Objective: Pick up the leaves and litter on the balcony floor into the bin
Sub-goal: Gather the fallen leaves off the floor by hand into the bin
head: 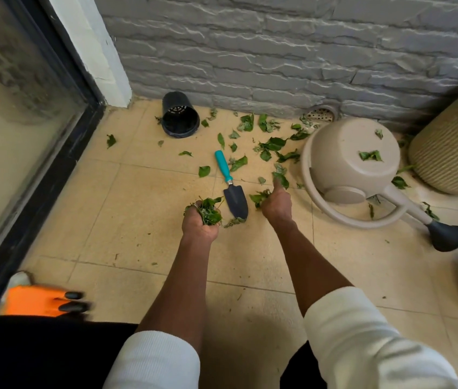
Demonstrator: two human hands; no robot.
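Left hand (199, 220) cupped palm-up, fingers curled round a bunch of green leaves (208, 211). Right hand (276, 204) low over the floor (138, 226), pinching a few more leaves (260, 197), thumb stuck out toward a leaf (280, 178) beyond it. Both hands apart, with a trowel (232, 185) lying flat between them: teal handle toward the wall (278, 51), dark blade toward the person, a small leaf scrap at its tip.

More loose leaves (271, 144) scattered across the tiles, thickest between the trowel handle and the wall, near a round drain grate (320, 114). On the right, a beige watering can (348, 158) tipped on its side, a few leaves lying on its body, its handle loop and dark spout head stretched across the floor beside the right hand. Just past it, a ribbed woven basket (447, 147) with leafy litter inside. By the wall on the left, a black plant pot (178, 115) lying on its side. Glass door (11, 122) along the left edge; orange glove (42, 300) near its frame.
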